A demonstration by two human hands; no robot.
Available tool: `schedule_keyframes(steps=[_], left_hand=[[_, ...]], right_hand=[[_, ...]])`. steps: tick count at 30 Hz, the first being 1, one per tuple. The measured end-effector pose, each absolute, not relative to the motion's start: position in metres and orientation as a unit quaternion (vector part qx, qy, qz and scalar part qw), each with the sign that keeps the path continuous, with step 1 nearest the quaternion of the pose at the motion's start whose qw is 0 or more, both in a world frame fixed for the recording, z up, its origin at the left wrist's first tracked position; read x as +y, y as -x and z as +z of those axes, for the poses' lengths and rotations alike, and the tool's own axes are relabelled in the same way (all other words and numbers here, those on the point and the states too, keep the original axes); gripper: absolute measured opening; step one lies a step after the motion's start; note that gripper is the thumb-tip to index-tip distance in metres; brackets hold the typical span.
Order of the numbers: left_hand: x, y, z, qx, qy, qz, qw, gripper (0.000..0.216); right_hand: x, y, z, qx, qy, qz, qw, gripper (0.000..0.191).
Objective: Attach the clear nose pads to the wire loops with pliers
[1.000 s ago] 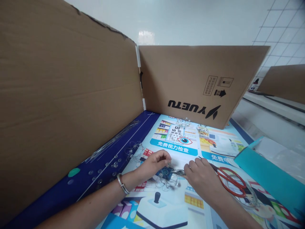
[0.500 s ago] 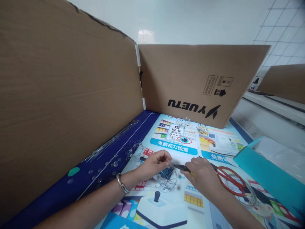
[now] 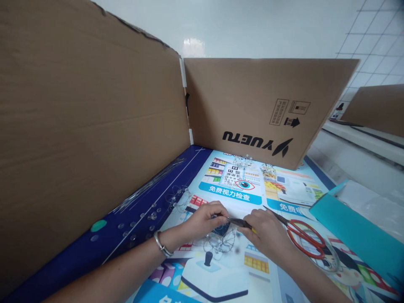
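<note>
My right hand [image 3: 268, 229] is closed around a pair of pliers [image 3: 238, 221] with dark jaws and a bit of yellow on the handle. The jaws point left and meet the fingertips of my left hand [image 3: 206, 219]. Thumb and forefinger of that hand are pinched on the wire of a beaded wire piece [image 3: 221, 243], whose thin loops and clear beads hang just below. Exactly where the jaws grip the wire is too small to make out. Red-handled scissors [image 3: 306, 240] lie right beside my right hand, blades toward the back.
Loose clear beads [image 3: 153, 216], a green round piece [image 3: 99, 226] and a bundle of thin wires [image 3: 142, 185] lie along the left. More beaded wire pieces [image 3: 243, 162] sit at the back. Cardboard panels [image 3: 252, 97] stand behind and left; a teal box [image 3: 356, 227] is on the right.
The pliers and my right hand have shifted slightly left, so the jaws now touch my left fingertips. My left fingers have turned a little inward, the beaded wire piece moving with them.
</note>
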State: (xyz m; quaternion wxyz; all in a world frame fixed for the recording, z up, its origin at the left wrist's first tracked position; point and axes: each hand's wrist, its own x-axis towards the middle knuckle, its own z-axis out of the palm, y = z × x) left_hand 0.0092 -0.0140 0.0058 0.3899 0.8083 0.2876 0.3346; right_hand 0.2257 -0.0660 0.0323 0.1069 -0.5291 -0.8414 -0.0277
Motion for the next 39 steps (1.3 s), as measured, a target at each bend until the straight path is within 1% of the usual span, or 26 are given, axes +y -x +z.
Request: schedule_keyframes(steps=[5, 7, 11, 15, 21, 28, 39], left_hand=[[-0.011, -0.007, 0.005, 0.276, -0.804, 0.335, 0.406, 0.015], [-0.01, -0.006, 0.005, 0.27, -0.803, 0.336, 0.411, 0.018], [-0.01, -0.006, 0.006, 0.269, -0.806, 0.347, 0.397, 0.022], [-0.012, -0.007, 0.008, 0.27, -0.81, 0.356, 0.38, 0.019], [-0.015, -0.01, 0.008, 0.272, -0.809, 0.357, 0.38, 0.018], [-0.017, -0.009, 0.011, 0.298, -0.796, 0.355, 0.389, 0.02], [-0.02, -0.012, 0.012, 0.286, -0.828, 0.359, 0.322, 0.019]], right_hand=[[-0.058, -0.24, 0.031, -0.844, 0.523, 0.014, 0.116, 0.027], [-0.056, -0.244, 0.029, -0.837, 0.533, 0.006, 0.119, 0.027], [-0.057, -0.241, 0.025, -0.837, 0.531, -0.073, 0.111, 0.023], [-0.062, -0.231, 0.025, -0.849, 0.5, -0.149, 0.081, 0.016], [-0.066, -0.223, 0.027, -0.846, 0.49, -0.202, 0.057, 0.012], [-0.067, -0.221, 0.026, -0.84, 0.497, -0.213, 0.048, 0.013], [-0.069, -0.219, 0.024, -0.844, 0.491, -0.208, 0.06, 0.012]])
